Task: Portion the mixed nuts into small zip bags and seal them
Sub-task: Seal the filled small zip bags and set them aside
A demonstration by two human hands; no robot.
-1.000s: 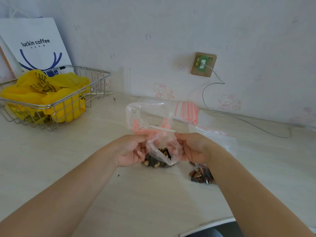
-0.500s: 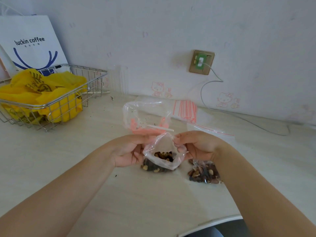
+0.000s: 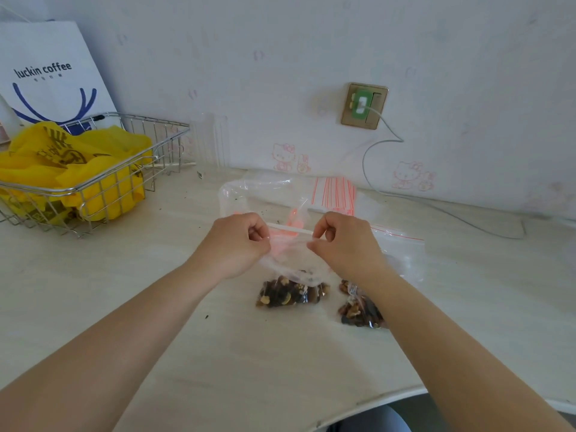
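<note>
Clear plastic small zip bag (image 3: pixel 291 269) held at its top edge between both hands, nuts (image 3: pixel 290 294) sitting in its bottom on the tabletop. Left hand (image 3: pixel 240 244) fingers curled, pinching the bag's left top corner; right hand (image 3: pixel 343 241) fingers curled, pinching the right top corner. Bag mouth stretched flat between them; can't tell if the zip is closed.

Second small bag of nuts (image 3: pixel 358 310) lies on the table just right of the first, partly under the right forearm. Behind the hands: large clear bag (image 3: pixel 258 194) with crumbs, stack of empty red-striped zip bags (image 3: pixel 335 194), one more flat empty bag (image 3: pixel 402 247).

Pale wood-look table (image 3: pixel 218 353), white wall with cartoon cat stickers. Wire basket (image 3: pixel 93 188) far left holding yellow plastic bags (image 3: pixel 65 163), white coffee paper bag (image 3: pixel 50 73) behind it. Wall socket (image 3: pixel 364 106) with plugged cable.

Count: two filled nut bags, one basket, one socket.
</note>
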